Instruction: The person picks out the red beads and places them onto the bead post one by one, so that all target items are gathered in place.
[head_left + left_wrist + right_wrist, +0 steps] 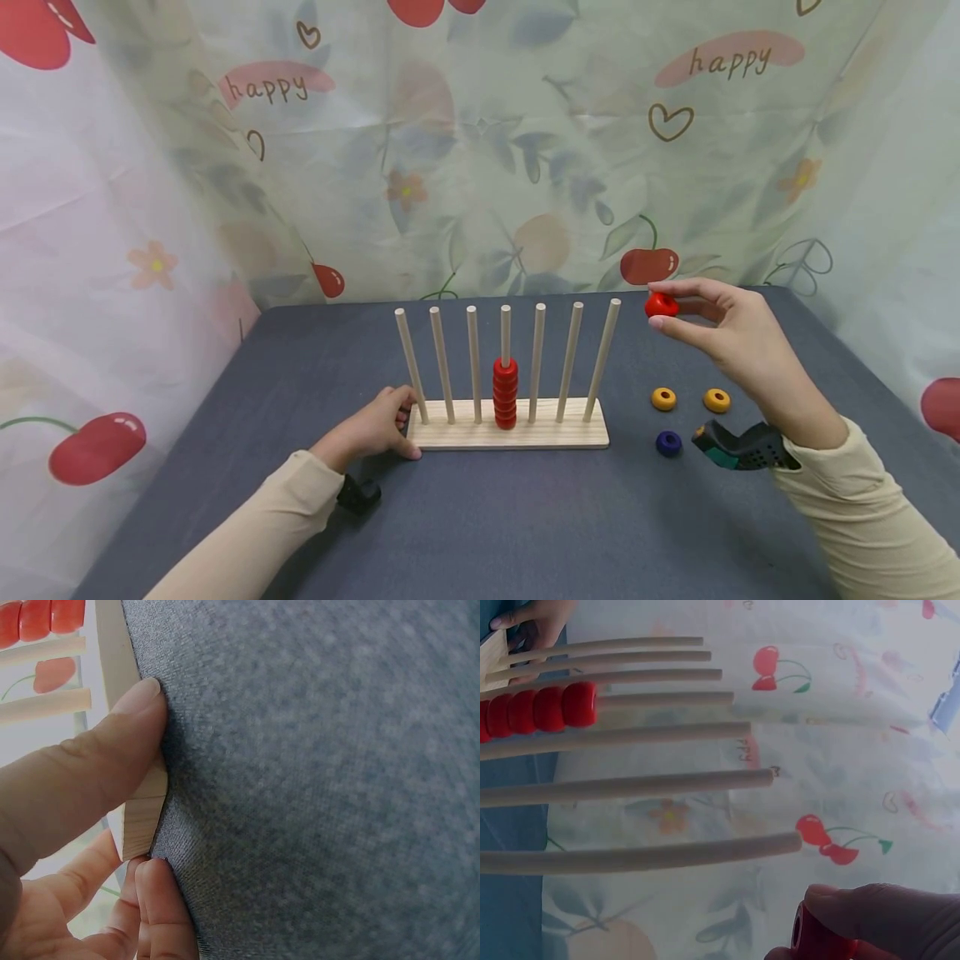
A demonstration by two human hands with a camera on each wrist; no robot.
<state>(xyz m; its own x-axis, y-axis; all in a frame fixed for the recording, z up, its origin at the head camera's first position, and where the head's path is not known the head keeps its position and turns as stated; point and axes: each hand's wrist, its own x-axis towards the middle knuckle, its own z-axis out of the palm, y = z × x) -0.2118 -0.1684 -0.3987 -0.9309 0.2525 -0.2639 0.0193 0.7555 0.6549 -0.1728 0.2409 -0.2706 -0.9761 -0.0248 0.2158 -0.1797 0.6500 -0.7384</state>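
A wooden peg rack (450, 435) with several upright pegs stands mid-table. On its middle peg is a stack of red beads (506, 395), the bare peg top showing above. My left hand (378, 423) grips the left end of the base, thumb along the front edge in the left wrist view and fingers behind the end. Raised to the right of the rack, my right hand (723, 321) pinches a red bead (661, 306) between thumb and fingertips. In the right wrist view this red bead (821, 937) is near the tip of the rightmost peg, apart from it.
Two yellow beads (663, 398) and a dark blue bead (668, 443) lie on the grey table (480, 517) right of the rack, below the right hand. A printed curtain (480, 167) hangs behind the table and along its sides.
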